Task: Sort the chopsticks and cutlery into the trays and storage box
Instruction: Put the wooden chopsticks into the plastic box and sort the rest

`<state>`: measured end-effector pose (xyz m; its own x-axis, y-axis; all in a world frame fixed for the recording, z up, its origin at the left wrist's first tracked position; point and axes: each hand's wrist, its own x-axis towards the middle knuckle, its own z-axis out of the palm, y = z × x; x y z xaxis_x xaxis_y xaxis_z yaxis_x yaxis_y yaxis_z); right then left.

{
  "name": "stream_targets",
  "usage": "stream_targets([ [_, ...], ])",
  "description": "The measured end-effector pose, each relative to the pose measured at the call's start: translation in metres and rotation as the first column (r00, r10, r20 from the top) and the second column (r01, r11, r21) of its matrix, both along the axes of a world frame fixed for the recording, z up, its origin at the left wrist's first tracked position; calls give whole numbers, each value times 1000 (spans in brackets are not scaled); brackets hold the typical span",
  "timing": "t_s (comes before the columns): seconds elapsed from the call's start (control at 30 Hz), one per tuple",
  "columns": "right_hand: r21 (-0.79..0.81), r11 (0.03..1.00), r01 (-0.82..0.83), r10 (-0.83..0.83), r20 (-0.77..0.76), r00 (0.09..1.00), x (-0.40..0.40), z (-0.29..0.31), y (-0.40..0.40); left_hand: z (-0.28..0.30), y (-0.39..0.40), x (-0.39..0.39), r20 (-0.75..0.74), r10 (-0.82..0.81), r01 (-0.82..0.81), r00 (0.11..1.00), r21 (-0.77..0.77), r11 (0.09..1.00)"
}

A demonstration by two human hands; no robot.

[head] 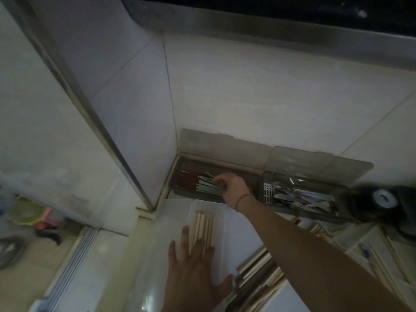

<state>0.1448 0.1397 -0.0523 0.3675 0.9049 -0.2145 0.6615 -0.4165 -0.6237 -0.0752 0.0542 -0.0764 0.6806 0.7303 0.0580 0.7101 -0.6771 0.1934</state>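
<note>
Wooden pale chopsticks point(203, 228) lie lengthwise under the flat, spread left hand point(193, 266). Right hand point(229, 188) pinches coloured chopsticks point(198, 183) in the grey storage box point(180, 163) beyond.

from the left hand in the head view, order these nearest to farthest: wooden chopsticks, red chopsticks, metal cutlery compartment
1. Wooden chopsticks: in the white tray, partly under the left hand's fingers.
2. Red chopsticks: in the storage box's left compartment against the wall, where the right hand reaches.
3. Metal cutlery compartment: right end of the box, farthest.

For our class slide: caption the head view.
Right hand reaches into chopstick box; left hand presses tray.
</note>
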Motion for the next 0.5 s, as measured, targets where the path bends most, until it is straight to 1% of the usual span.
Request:
stream_targets([
  [0.1,80,995,67,-65,-21,998,5,-6,-9,1,0,0,-22,-7,7,1000,-4,1000],
  [0.13,153,984,93,-89,-35,995,7,-8,-13,2,-1,0,-32,-10,9,999,-8,1000],
  [0.23,394,888,235,-242,-35,970,19,-9,-50,4,-1,1,-34,-14,14,999,-6,1000],
  [0.3,466,810,355,-371,-62,927,25,-8,-98,4,-1,1,-53,-17,17,998,7,1000],
  [0.33,478,771,420,-450,-56,891,27,-7,-129,3,-1,0,-69,-19,21,997,16,1000],
  [0.4,461,713,528,-598,7,802,32,-19,-196,1,-1,-2,-89,-30,33,996,38,999],
  [0.47,385,697,605,-697,168,697,41,-39,-260,-2,-2,-4,-86,-37,41,996,43,998],
  [0.5,321,704,634,-709,258,657,46,-51,-288,-2,-2,-4,-86,-37,41,996,47,998],
])
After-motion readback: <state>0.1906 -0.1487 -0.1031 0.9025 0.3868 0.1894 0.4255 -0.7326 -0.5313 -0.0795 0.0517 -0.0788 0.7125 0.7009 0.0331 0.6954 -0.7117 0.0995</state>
